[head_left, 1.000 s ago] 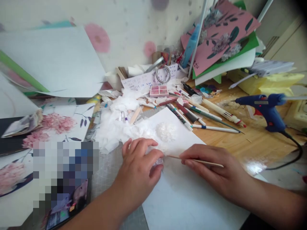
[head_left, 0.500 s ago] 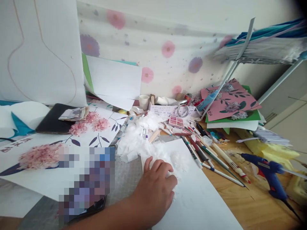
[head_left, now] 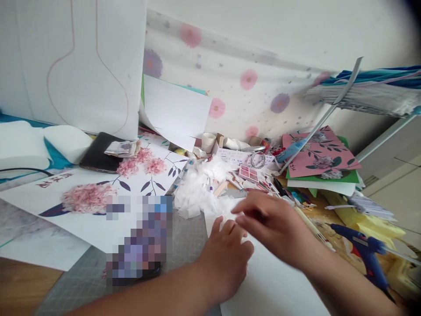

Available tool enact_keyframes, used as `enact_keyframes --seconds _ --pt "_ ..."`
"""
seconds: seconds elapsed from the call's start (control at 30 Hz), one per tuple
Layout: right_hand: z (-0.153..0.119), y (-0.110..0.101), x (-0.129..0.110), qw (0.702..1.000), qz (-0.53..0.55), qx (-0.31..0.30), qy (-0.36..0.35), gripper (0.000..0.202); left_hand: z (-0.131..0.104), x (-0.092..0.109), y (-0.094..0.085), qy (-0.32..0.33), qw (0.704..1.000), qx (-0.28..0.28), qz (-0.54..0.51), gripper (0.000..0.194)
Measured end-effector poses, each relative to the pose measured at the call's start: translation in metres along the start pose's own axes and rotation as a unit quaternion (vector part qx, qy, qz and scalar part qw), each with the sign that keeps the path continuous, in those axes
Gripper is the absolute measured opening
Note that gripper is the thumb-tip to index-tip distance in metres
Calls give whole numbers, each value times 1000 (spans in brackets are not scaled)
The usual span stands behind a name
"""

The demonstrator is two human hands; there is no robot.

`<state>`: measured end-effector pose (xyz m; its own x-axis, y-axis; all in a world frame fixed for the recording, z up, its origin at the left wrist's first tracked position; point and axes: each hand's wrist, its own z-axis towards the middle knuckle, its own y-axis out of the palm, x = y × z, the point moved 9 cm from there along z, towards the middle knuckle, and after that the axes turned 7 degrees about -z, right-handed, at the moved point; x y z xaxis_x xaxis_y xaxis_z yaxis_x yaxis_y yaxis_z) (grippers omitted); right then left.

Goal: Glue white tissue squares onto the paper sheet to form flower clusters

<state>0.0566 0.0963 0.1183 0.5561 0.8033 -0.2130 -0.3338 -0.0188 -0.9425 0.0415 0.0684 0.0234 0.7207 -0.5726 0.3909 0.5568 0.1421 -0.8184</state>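
My left hand (head_left: 226,256) rests on the upper part of a white paper sheet (head_left: 272,285), its fingers bent; whatever lies under them is hidden. My right hand (head_left: 272,226) hovers just beside and above it, thumb and forefinger close together near the left fingers. Motion blurs it, and I cannot make out anything between its fingertips. Beyond both hands lies a heap of white tissue pieces (head_left: 194,188), reaching the paper's top edge. A grey cutting mat (head_left: 187,237) shows under the sheet.
To the left lie a picture with pink paper flowers (head_left: 88,197), a phone (head_left: 144,241) and a black case (head_left: 101,153) with banknotes on it. A blue glue gun (head_left: 365,250) lies on the right. Pens, a paint palette (head_left: 249,173) and paper cups (head_left: 208,142) stand behind.
My right hand has come in from the right, over the sheet beside my left hand. My left hand stays on the paper. The view has shifted, so things at the left appear further right.
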Motion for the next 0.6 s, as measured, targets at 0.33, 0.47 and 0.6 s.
enact_keyframes --seconds 0.33,0.47,0.6 --pt "69 93 61 979 -35 -127 153 21 2 0 3 8 999 -47 -18 19" --pt "61 73 70 974 46 -100 199 22 2 -1 4 -2 998 -56 -29 20" --pt "35 45 85 955 148 -46 251 18 2 -1 4 -10 998 -53 -39 17"
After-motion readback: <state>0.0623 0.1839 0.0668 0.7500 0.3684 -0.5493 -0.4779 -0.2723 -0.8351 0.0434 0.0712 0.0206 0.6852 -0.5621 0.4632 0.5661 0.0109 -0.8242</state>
